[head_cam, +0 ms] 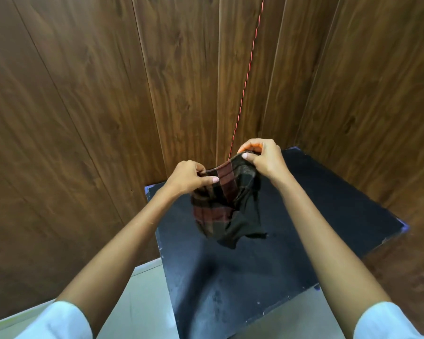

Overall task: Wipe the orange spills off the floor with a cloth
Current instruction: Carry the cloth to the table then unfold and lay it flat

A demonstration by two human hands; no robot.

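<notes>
Dark brown wood-panelled walls (pixel 83 106) meet in a corner behind a square black tabletop (pixel 304 216), which stands on a pale tiled floor (pixel 142 302). A dark checked cloth with red stripes (pixel 225 206) hangs over the tabletop's far half, near its wall-side edge. The left hand (pixel 189 178) and right hand (pixel 262 157) each pinch the cloth's upper hem between thumb and curled fingers. A thin red twisted cord (pixel 245 81) runs down the wall.

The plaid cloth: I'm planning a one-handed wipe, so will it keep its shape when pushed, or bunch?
Probably floppy: the cloth sags in loose folds below where the left hand and right hand pinch its top edge. It looks thin and light, so it would likely bunch when pushed.
</notes>
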